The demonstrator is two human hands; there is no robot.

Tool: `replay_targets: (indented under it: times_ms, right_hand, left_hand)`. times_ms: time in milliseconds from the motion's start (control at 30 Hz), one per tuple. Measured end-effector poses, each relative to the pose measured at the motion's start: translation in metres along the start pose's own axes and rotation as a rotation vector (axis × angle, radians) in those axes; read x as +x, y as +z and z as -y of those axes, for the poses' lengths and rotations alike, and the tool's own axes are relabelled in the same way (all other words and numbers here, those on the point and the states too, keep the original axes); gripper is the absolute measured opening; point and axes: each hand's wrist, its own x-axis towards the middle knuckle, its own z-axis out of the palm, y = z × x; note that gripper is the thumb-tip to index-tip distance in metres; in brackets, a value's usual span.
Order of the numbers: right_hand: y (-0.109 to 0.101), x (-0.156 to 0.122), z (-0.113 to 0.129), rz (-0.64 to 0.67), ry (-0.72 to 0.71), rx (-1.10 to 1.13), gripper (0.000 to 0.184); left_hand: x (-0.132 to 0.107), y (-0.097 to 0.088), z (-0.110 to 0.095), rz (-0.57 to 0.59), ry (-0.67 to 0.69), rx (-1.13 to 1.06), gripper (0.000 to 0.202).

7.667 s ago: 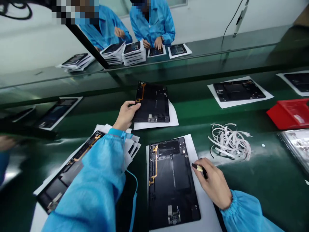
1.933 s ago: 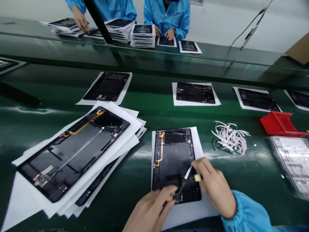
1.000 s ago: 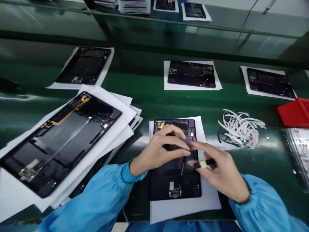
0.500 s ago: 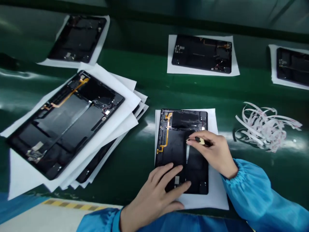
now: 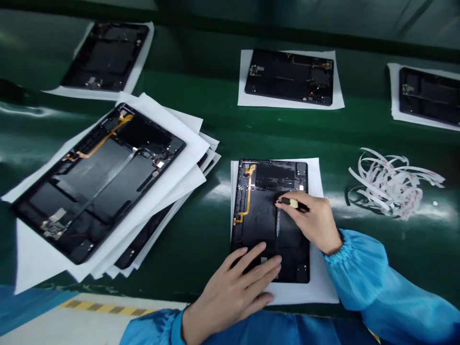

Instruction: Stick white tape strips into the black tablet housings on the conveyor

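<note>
An opened black tablet housing (image 5: pixel 258 211) lies on a white sheet (image 5: pixel 304 293) in front of me, with an orange flex cable (image 5: pixel 247 196) along its left side. My left hand (image 5: pixel 239 292) rests spread over its lower left part, fingertips on the housing. In my right hand (image 5: pixel 312 215), thumb and fingers pinch a small black tool with a pale yellow band (image 5: pixel 293 203). Its tip is hidden by the fingers. Below them a narrow silvery strip (image 5: pixel 278 223) runs down the middle of the housing.
To the left, a stack of tablet housings (image 5: pixel 100 177) is interleaved with white sheets. Three more housings lie further back, at left (image 5: pixel 106 57), middle (image 5: pixel 289 76) and right (image 5: pixel 429 96). A tangle of white strips (image 5: pixel 391 184) lies on the green surface (image 5: pixel 194 230).
The three housings at the back have shifted left relative to the stack. My right hand moves slightly along the housing, still pinching the tool. My left hand stays spread on the housing.
</note>
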Motion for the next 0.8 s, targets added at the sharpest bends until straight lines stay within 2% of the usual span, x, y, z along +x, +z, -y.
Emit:
replay_targets:
  times_ms: [333,567,800]
  right_hand:
    - [0.005,-0.002,-0.006,-0.030,-0.067,-0.056,0.017]
    - [0.006,-0.002,-0.005,-0.009,-0.078,-0.058,0.022]
    - [0.005,-0.003,-0.007,0.022,-0.114,-0.026,0.023]
  left_hand:
    - [-0.014,0.017,-0.002,0.009,-0.023,0.029,0.041]
    - [-0.013,0.020,-0.002,0.028,-0.044,0.084,0.049]
    - [-0.007,0.017,-0.001,0.024,-0.099,0.179,0.067]
